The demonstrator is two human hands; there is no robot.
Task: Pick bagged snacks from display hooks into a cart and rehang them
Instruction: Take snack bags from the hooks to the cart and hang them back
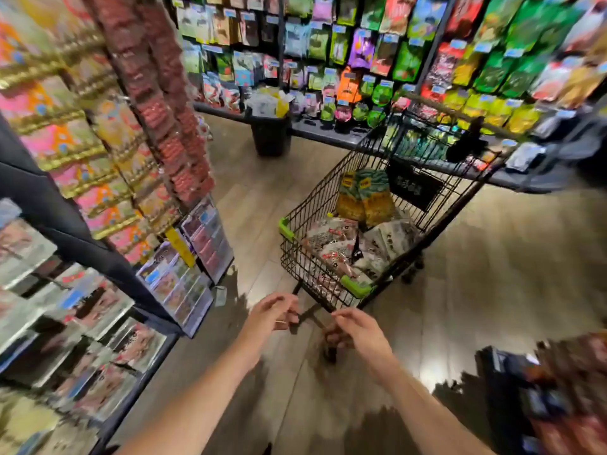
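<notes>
A black wire cart (313, 200) with green corner bumpers stands on the floor in front of me. It holds yellow-green snack bags (366, 200) at its far end and several white and red snack bags (335, 246) at its near end. My left hand (274, 311) and my right hand (358, 328) hover side by side just before the cart's near end, apart from it. The fingers of both hands are loosely curled and I see nothing in either. Bagged snacks hang on hooks along the far wall (361, 50) and the left display (82, 142).
A black bin (271, 137) stuffed with packets stands on the floor by the far display's base. A dark shelf ledge (512, 178) runs behind the cart. Another display (558, 389) juts in at lower right. Wood-look floor (492, 257) lies open to the cart's right.
</notes>
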